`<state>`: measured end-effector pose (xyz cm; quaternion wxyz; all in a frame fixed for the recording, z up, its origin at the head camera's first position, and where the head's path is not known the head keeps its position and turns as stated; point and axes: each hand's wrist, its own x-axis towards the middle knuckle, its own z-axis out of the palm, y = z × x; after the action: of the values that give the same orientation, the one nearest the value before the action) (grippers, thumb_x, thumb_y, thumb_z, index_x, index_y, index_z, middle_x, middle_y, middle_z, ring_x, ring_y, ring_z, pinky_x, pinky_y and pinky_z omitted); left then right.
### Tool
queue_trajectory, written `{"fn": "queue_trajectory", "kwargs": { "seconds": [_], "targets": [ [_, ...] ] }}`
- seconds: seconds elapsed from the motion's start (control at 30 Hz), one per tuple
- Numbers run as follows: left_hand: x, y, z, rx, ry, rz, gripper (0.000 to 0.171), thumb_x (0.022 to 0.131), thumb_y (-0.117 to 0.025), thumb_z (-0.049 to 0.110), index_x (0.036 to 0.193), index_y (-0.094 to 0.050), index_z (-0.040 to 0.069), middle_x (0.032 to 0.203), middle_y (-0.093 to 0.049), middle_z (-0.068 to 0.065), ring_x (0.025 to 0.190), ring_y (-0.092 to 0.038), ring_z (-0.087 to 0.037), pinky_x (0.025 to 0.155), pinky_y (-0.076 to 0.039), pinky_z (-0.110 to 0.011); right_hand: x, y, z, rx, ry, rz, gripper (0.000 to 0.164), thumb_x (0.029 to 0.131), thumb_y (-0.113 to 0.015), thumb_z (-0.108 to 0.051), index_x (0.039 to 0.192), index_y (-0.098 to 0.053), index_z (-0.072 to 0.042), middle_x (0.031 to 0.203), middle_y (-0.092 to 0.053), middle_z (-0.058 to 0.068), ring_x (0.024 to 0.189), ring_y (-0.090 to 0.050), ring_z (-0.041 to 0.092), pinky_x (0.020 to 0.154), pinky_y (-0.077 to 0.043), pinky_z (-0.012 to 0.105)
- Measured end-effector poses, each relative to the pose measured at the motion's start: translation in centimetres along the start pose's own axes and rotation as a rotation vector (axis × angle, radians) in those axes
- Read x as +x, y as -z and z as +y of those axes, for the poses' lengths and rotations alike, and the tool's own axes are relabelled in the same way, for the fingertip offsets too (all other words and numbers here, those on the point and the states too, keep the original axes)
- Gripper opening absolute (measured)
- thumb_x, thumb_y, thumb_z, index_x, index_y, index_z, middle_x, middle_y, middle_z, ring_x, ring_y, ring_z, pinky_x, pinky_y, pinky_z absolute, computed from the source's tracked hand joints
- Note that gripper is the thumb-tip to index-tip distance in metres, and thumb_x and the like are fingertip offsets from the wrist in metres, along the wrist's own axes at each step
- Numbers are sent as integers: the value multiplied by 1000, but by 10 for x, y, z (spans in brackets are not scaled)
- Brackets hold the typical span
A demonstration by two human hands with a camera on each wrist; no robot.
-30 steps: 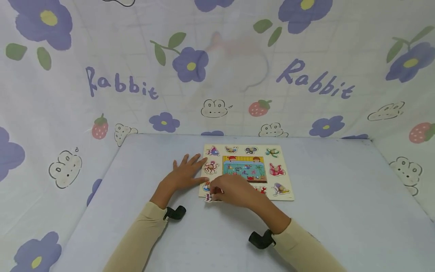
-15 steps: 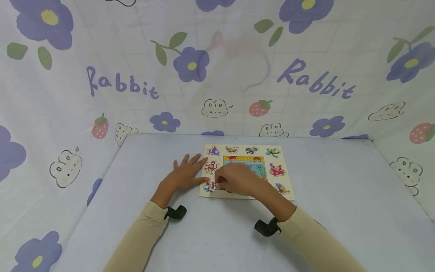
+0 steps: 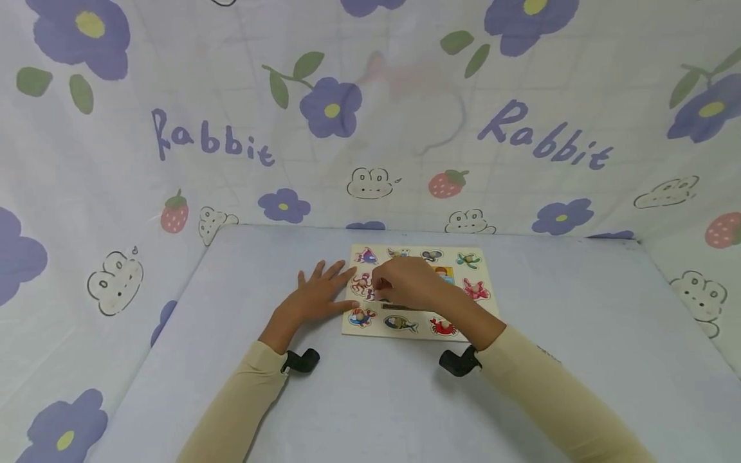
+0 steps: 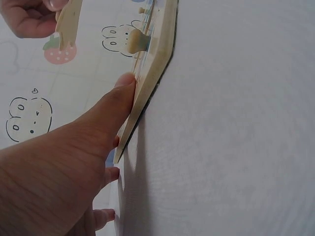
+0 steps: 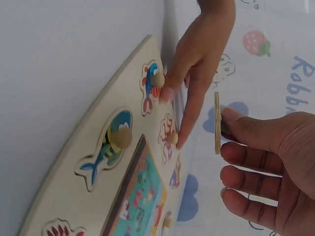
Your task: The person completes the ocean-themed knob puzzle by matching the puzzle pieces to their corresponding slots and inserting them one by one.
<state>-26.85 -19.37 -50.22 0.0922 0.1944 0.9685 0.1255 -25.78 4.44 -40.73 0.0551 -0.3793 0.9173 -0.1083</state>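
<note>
A wooden knob puzzle board (image 3: pixel 376 331) with sea-animal pieces lies on the table. My left hand (image 3: pixel 312 301) rests at its left edge, fingers spread and thumb on the board, as the left wrist view also shows. Above the board's left part, my right hand (image 3: pixel 408 283) pinches a thin wooden puzzle piece (image 5: pixel 217 123) between thumb and fingers. The right wrist view shows this piece edge-on, clear of the board; a bit of purple and white shows in the head view. Below it lie an octopus piece (image 3: pixel 362 284) and a striped fish piece (image 5: pixel 117 137) in the board.
Other knobbed pieces sit around the board's aquarium picture, among them a crab (image 3: pixel 443 326) and a turtle (image 3: pixel 467 260). The white table (image 3: pixel 370 399) ends at a printed curtain (image 3: pixel 370 128) behind. Black wrist mounts (image 3: pixel 460 361) stick out from both sleeves.
My right hand has lifted the puzzle piece from the board's front left edge and moved away from me over the board, uncovering the front row. My left hand has stayed in place.
</note>
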Motion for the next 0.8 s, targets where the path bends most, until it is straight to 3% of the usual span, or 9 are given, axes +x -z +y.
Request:
{"fn": "queue_trajectory", "kwargs": {
  "seconds": [0.33, 0.8],
  "targets": [
    [0, 4, 1, -6, 0, -4, 84, 95, -54, 67, 163, -23, 29, 170, -15, -6, 153, -5, -47, 110, -6, -79, 21, 9, 17, 5, -12, 1, 7, 93, -77, -26, 92, -75, -19, 78, -66, -10, 72, -58, 11, 66, -50, 29],
    [-1, 3, 0, 1, 14, -19, 85, 95, -53, 69, 164, -21, 31, 171, -13, -5, 154, -5, -46, 111, -6, -79, 55, 0, 40, -8, -97, 15, 7, 94, -76, -25, 93, -74, -18, 82, -68, -5, 74, -60, 14, 68, -52, 31]
  ]
}}
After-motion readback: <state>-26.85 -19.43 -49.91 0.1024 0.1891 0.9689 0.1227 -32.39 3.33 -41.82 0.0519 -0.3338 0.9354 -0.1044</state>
